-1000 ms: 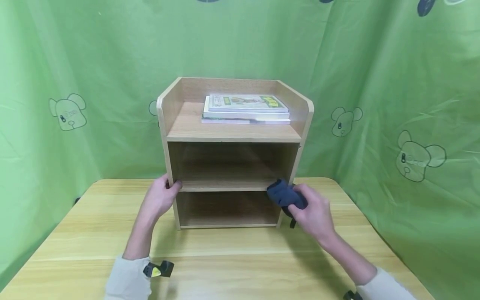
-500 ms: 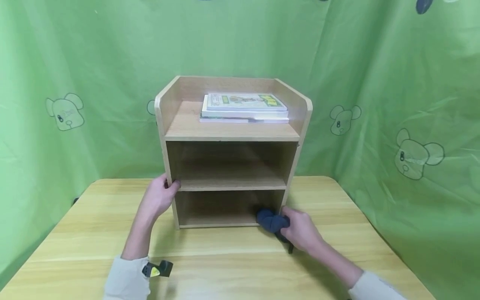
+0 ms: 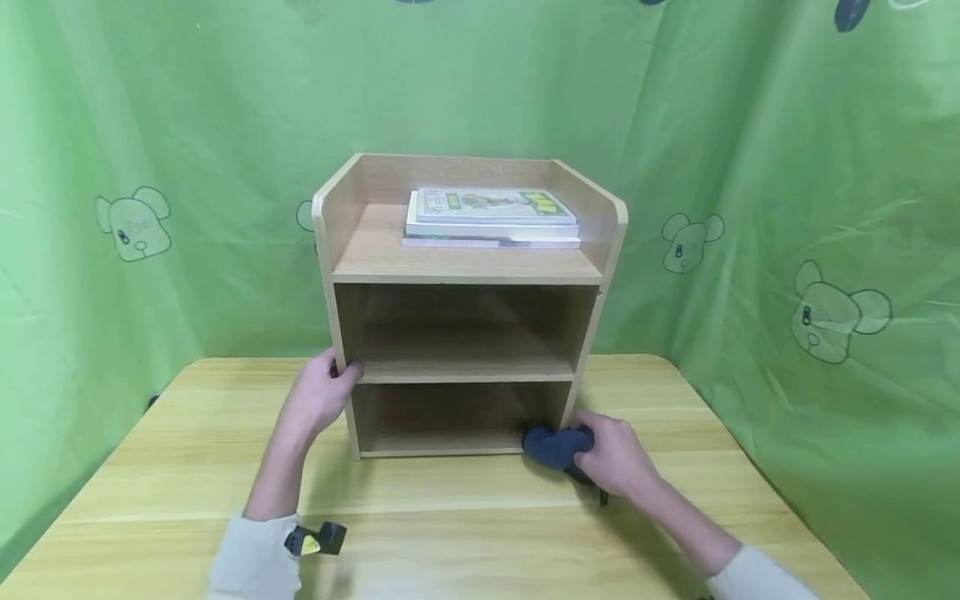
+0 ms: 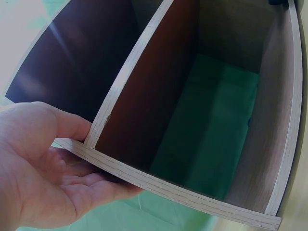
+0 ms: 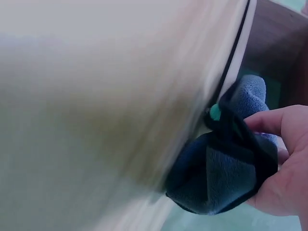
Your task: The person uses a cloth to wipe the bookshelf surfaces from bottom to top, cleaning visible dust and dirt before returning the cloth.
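A wooden shelf unit (image 3: 465, 277) with three levels stands on the table. My left hand (image 3: 318, 398) grips its left side panel at the middle shelf, thumb inside and fingers outside, as the left wrist view also shows. At the lower right front corner, my right hand (image 3: 617, 457) holds a bunched dark blue cloth (image 3: 555, 448) against the unit's bottom edge. In the right wrist view the cloth (image 5: 226, 168) looks plush with a dark border, pinched between thumb and fingers. The cloth hides that corner.
Several books (image 3: 491, 218) lie stacked on the top level. The pale wooden table (image 3: 420, 533) extends around the unit. A green curtain (image 3: 225, 100) with mouse-like drawings hangs behind and at the sides.
My right hand has moved down with the cloth from the middle shelf's right end to the bottom edge, then slightly right. The left hand has stayed on the side panel.
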Tool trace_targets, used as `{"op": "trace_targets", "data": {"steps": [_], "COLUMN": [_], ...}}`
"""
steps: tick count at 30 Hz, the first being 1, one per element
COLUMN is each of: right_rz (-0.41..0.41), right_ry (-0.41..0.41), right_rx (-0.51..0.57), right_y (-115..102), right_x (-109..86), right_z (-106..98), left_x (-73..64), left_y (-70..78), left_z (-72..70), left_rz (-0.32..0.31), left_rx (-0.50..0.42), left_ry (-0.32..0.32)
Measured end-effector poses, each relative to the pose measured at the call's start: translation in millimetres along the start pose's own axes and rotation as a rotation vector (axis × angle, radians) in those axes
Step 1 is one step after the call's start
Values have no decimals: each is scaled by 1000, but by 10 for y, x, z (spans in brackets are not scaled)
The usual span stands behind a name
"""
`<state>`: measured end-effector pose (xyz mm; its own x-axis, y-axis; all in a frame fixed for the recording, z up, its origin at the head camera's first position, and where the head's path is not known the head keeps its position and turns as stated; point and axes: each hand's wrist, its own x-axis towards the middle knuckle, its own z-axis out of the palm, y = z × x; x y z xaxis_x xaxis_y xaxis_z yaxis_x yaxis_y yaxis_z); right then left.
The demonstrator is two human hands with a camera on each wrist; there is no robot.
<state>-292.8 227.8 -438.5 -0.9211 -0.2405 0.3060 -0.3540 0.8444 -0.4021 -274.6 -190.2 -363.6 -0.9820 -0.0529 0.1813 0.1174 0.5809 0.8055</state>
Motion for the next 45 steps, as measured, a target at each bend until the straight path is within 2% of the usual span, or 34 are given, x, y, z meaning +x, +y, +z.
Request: {"op": "trace_targets", "data": {"steps": [4,11,17,21,26,33,36,42,45], "right_rz": [68,222,300,314,311,292,295,332,360], "right_ry": [0,49,73,32,-56,-62,-83,-161,-170], "right_rx": [-16,50,71,87,168,209,250,442,484], "right_y": [51,142,239,276,224,90,51,-14,-43], "right_x": [79,199,255,272,297,311,299,290,284], "right_z": [-151,-491,-679,-679,-553,-341,-359,-506,-529], "left_x": [-5,-20,-6,-3,-1,-2,-2,-11,-19], "left_y": [4,12,2,4,8,11,14,33,37], "left_z": [-5,-3,11,11,17,30,27,5,1], "left_rz": [-3,1,8,16,9,1,-6,0,1], "left_rx": [2,-3,11,19,17,11,8,9,13], "left_ry": [1,-3,14,19,15,15,9,13,16]}}
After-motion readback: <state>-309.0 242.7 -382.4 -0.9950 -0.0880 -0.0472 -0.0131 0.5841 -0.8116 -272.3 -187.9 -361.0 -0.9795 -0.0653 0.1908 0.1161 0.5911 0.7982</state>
